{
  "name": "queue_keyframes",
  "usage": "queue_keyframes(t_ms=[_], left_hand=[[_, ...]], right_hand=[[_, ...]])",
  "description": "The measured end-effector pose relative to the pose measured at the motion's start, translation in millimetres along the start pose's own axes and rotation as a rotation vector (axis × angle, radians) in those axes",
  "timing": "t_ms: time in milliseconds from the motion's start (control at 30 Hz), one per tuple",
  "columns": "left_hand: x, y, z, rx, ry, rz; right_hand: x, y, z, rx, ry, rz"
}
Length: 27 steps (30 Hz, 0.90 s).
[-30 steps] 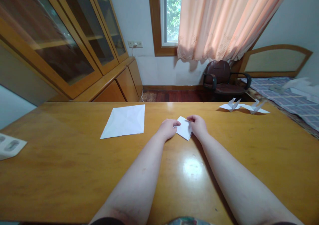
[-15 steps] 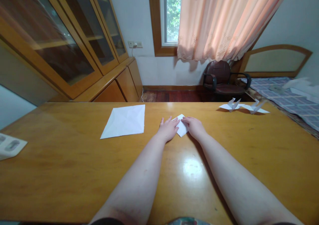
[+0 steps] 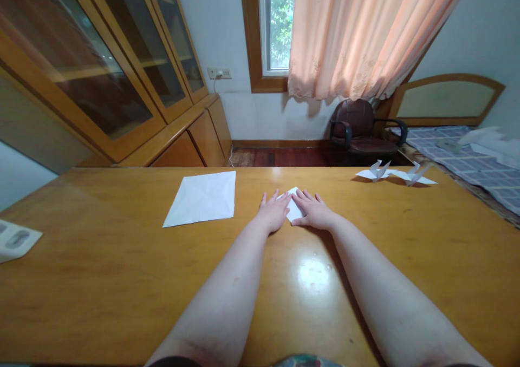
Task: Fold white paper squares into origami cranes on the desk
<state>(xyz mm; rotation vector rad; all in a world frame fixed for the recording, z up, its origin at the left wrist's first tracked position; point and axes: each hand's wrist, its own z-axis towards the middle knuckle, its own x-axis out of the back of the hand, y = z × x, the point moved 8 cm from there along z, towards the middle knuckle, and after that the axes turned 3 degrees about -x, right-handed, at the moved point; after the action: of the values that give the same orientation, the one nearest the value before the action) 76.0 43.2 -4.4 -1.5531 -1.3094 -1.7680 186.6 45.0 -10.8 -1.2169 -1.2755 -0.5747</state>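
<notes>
A small folded piece of white paper [image 3: 294, 211] lies flat on the wooden table [image 3: 122, 280], between my two hands. My left hand [image 3: 273, 213] rests on its left side, fingers spread and pointing away from me. On its right side lies my right hand [image 3: 313, 211], also with fingers spread; its thumb reaches the paper's near corner. The fingertips of both hands come close together over the paper and cover part of it. To the left of my hands lies a larger creased white sheet [image 3: 203, 198].
Two folded paper cranes [image 3: 377, 172] stand at the table's far right. A pale item with dark ovals [image 3: 18, 240] sits at the left edge. Beyond the table are a glass-door cabinet [image 3: 162, 110], an office chair [image 3: 357, 126] and a bed [image 3: 467, 150].
My right hand has gone from bent fingers at the paper's right edge to spread fingers lying flat on it, thumb stretched toward the near corner. My left hand has barely moved.
</notes>
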Motion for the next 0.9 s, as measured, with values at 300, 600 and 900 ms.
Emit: queue_keyframes(t_ms=[300, 600, 900], left_hand=[[-2.6, -7, 4, 0.025, 0.033, -0.005], [3.0, -7, 3, 0.037, 0.092, -0.027], [12.9, -2, 2, -0.011, 0.123, -0.090]], right_hand=[[9, 13, 6, -0.092, 0.098, 0.280], [19, 61, 6, -0.392, 0.405, 0.271], [23, 54, 3, -0.378, 0.418, 0.209]])
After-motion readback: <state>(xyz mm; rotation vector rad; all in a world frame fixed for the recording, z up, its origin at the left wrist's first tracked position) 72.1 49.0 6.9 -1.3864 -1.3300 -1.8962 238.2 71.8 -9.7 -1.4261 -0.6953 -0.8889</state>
